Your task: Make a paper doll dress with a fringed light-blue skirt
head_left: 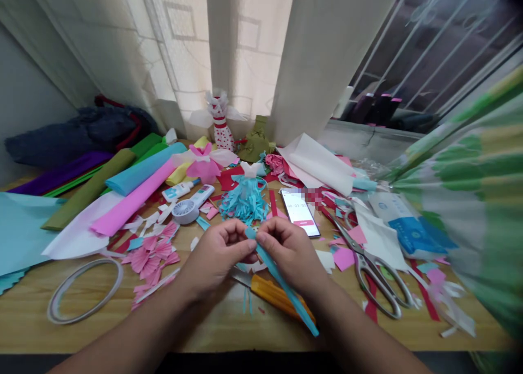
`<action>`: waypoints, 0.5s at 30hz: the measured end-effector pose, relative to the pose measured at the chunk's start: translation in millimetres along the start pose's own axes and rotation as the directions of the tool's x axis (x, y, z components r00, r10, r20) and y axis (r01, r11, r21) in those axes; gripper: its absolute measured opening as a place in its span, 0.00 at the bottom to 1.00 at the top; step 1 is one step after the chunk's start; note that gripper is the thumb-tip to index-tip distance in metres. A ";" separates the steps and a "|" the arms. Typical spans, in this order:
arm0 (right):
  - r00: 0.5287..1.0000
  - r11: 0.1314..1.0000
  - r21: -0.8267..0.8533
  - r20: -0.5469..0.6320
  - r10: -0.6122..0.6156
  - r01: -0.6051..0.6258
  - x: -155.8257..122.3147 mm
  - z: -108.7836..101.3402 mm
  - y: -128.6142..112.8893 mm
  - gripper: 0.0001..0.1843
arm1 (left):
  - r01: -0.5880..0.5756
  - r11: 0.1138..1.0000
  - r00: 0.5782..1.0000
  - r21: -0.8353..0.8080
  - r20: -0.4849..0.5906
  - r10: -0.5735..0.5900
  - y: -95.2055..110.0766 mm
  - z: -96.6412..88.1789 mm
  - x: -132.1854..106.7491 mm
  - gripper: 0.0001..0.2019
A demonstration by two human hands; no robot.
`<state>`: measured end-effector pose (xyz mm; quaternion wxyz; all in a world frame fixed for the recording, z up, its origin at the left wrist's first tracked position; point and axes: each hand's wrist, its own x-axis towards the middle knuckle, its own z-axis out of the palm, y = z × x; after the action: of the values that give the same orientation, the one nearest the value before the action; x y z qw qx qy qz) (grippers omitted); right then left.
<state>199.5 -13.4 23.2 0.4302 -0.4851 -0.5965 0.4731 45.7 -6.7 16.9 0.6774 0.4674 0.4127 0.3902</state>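
Your left hand [216, 254] and right hand [288, 250] pinched tight on the blue paper strip [286, 289], knife [272, 293] half-hidden beneath; cluttered table [196, 327], curtains [245, 47].

Left hand [214, 257], right hand [292, 254] close, fingers [242, 244] pinched

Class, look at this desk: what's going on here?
A person pinches a blue strip between the left hand and right hand, above an orange knife. Scissors, a phone, a paper dress and scraps lie around them on the table.
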 end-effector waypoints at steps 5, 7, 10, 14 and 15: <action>0.991 1.000 -0.002 -0.134 0.026 -0.027 -12.6 -7.6 9.1 0.08 | 0.056 0.995 0.998 -0.084 0.039 -0.053 -19.4 22.2 -1.1 0.11; 0.986 0.994 -0.104 -0.166 0.015 -0.033 -23.5 -32.5 18.3 0.10 | 0.066 0.995 0.997 -0.074 0.032 -0.063 -20.3 25.3 -1.3 0.11; 0.936 0.800 -0.591 -0.330 -0.121 -0.106 -52.5 -99.1 47.4 0.15 | 0.056 0.997 0.998 -0.048 0.020 -0.056 -17.3 22.9 -1.2 0.11; 0.921 0.218 -0.900 -0.390 -0.017 -0.377 -103.2 -186.5 102.2 0.20 | 0.051 0.997 0.999 -0.055 0.002 -0.051 -15.0 16.4 -0.3 0.09; 0.927 0.182 -0.910 -0.375 0.030 -0.374 -113.4 -198.2 113.7 0.22 | 0.046 0.997 0.999 -0.060 0.012 -0.046 -15.0 15.4 0.0 0.09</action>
<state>429.8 -86.8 -58.4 0.0407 -0.7806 -0.6233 -0.0245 62.1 -15.3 6.0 0.7023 0.4393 0.4077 0.3842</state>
